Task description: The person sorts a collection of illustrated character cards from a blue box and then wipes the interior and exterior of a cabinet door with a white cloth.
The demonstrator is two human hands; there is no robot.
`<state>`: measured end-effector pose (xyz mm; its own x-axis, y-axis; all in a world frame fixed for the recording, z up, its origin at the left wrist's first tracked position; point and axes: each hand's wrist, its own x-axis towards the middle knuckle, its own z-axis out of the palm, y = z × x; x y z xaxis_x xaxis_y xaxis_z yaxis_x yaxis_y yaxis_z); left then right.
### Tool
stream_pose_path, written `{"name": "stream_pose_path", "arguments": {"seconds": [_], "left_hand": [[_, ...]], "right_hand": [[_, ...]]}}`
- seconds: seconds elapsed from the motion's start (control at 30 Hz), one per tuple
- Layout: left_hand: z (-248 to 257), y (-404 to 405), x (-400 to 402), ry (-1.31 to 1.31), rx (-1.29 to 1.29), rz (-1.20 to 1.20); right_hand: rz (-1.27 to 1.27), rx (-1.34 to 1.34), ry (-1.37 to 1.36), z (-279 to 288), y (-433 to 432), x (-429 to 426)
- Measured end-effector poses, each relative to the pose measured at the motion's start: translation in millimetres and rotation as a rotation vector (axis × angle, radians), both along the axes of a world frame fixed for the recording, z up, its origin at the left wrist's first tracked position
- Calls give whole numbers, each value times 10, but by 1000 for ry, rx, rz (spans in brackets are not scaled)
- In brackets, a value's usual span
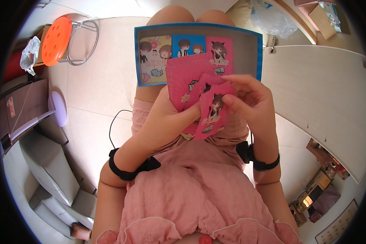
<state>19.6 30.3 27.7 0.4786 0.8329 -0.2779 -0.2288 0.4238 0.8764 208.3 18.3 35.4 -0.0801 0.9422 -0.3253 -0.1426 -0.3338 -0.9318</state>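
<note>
A fanned stack of pink illustrated cards is held in my left hand, its thumb lying across the cards. My right hand pinches the upper right edge of a tilted pink card with a cartoon girl on it. That card overlaps the left thumb and the stack behind. Beyond both hands, a blue-rimmed box rests on my thighs. Inside it lie a yellow card pile, a blue card pile and a pink card pile, partly hidden by the held cards. A yellow edge shows under my hands.
An orange stool stands at the upper left, near a plastic bag. To the right is a pale tabletop. Grey seating fills the lower left. A thin black cable hangs beside my left side.
</note>
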Motion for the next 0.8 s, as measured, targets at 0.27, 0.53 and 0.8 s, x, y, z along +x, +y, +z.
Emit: {"name": "stream_pose_path", "arguments": {"seconds": [0.27,0.53,0.8], "left_hand": [[52,4,17,106,11,195],[53,4,-33,25,-73,131],[149,15,-78,-200,-348,185]], "right_hand": [[197,222,-306,97,-5,51],[38,-13,-10,101,-12,7],[-101,-46,125,-71,62,21]]}}
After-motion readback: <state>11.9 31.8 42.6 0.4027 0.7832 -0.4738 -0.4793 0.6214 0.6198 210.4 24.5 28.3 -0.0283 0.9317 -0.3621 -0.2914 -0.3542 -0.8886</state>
